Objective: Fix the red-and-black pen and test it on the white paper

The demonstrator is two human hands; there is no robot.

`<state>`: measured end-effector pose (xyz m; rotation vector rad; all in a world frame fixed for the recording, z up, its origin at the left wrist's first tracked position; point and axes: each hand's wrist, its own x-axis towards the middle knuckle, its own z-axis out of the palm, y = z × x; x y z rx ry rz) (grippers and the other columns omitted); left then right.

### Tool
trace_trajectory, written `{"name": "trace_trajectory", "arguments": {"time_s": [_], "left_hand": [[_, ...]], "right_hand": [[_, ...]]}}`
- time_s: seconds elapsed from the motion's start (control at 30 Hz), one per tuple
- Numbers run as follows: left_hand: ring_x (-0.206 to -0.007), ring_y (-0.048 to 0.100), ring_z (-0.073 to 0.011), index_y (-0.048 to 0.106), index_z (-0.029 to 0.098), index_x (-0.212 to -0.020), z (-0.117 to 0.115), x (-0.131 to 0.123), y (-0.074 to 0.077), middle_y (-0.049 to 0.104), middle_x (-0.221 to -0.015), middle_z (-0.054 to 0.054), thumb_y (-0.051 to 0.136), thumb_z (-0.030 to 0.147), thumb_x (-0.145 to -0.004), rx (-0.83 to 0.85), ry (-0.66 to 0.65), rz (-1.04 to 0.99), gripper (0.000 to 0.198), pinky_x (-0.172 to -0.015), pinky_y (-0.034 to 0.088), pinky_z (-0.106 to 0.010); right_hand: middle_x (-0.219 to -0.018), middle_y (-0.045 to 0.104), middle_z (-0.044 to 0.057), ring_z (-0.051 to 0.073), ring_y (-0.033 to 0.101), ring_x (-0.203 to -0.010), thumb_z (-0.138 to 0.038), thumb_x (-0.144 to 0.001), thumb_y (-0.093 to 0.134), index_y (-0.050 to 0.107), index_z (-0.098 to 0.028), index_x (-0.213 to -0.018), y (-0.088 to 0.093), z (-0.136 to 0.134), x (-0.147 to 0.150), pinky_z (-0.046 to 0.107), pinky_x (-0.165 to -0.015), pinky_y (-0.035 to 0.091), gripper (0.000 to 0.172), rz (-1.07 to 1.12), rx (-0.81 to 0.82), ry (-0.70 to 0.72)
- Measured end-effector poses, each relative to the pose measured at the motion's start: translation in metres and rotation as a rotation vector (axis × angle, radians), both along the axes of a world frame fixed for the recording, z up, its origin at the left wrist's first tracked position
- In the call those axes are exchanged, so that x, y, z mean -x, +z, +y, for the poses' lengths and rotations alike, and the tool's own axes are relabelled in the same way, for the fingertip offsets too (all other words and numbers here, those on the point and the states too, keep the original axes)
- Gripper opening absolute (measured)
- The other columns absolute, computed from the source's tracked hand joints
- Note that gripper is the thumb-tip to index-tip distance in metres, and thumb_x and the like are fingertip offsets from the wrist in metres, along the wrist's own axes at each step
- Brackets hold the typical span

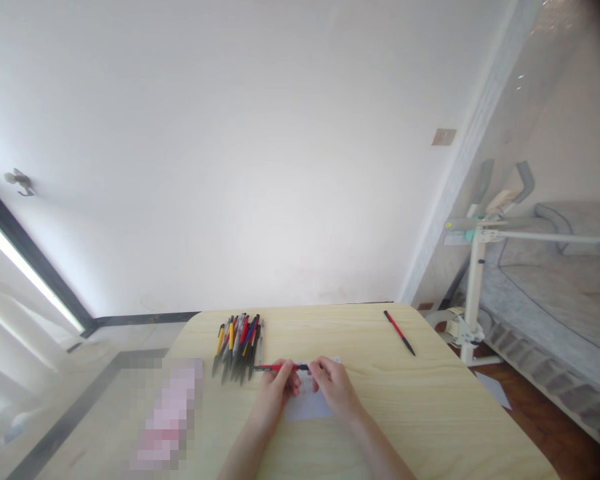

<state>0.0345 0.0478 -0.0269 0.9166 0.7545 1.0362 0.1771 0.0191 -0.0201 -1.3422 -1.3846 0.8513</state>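
Head view: a red-and-black pen lies level across the far part of a paper, its left end reaching past the paper toward a pile of pens. The left hand, at the paper's left edge, has its grip pinching the red barrel; the right hand, over the paper's right side, has its grip closed on the black end. Both hands cover part of the paper, and the print between them is too small to read.

Beyond the paper to the left is the pile of pens, yellow, red, blue, black and clear, overlapping closely. Well to the paper's right lies a single red pen, set slantwise. Left of the paper, a pink item is pixelated beyond recognition.

The surface under the paper is pale wood-grained, with rounded far corners. Beyond the paper rises a white wall; far to its right stand a white-framed machine and a grey sofa, far to its left a pale curtain.
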Motion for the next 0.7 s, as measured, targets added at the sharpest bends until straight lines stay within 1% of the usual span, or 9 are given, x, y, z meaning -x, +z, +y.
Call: {"name": "trace_trajectory", "arguments": {"time_s": [0.07,0.17,0.27,0.4,0.7], "left_hand": [[-0.046,0.049,-0.0095,0.055,0.015,-0.071,-0.0001,0.0000,-0.0005,0.057,-0.053,0.002,0.058,0.041,-0.074,-0.003,-0.001,-0.010,0.027,-0.047,0.036,-0.021],[-0.046,0.050,-0.0095,0.055,0.015,-0.070,-0.0002,0.0002,-0.0003,0.057,-0.053,0.002,0.058,0.042,-0.073,-0.005,-0.002,-0.009,0.027,-0.048,0.036,-0.022],[-0.046,0.049,-0.0098,0.054,0.015,-0.070,-0.0005,0.0006,0.0007,0.056,-0.053,0.001,0.059,0.042,-0.073,-0.003,-0.007,0.004,0.028,-0.048,0.037,-0.022],[-0.047,0.049,-0.0095,0.053,0.015,-0.070,-0.0012,0.0009,0.0010,0.056,-0.054,0.001,0.056,0.040,-0.076,-0.013,-0.003,-0.009,0.026,-0.048,0.036,-0.022],[-0.047,0.049,-0.0093,0.054,0.014,-0.071,0.0006,0.0003,-0.0038,0.056,-0.054,0.001,0.055,0.037,-0.078,-0.025,-0.003,-0.020,0.024,-0.048,0.035,-0.021]], "right_hand": [[-0.048,0.054,-0.001,0.012,0.052,-0.048,-0.052,-0.083,0.039,0.055,-0.016,-0.061,0.0013,-0.0008,-0.0001,0.021,-0.050,0.039,0.045,-0.015,0.001,0.001],[-0.048,0.054,-0.001,0.012,0.052,-0.047,-0.050,-0.084,0.039,0.056,-0.016,-0.063,0.0024,-0.0013,-0.0002,0.021,-0.051,0.039,0.043,-0.010,-0.005,0.006],[-0.048,0.052,-0.002,0.012,0.051,-0.048,-0.047,-0.084,0.041,0.056,-0.016,-0.064,0.0020,-0.0009,-0.0004,0.021,-0.051,0.038,0.039,0.002,-0.009,0.010],[-0.049,0.050,-0.003,0.012,0.049,-0.048,-0.044,-0.084,0.043,0.054,-0.017,-0.065,0.0012,-0.0003,-0.0007,0.021,-0.050,0.037,0.035,0.019,-0.022,0.021],[-0.052,0.049,-0.003,0.012,0.050,-0.049,-0.042,-0.082,0.046,0.055,-0.016,-0.073,-0.0024,0.0008,-0.0016,0.021,-0.048,0.038,0.029,0.063,-0.033,0.039]]}}
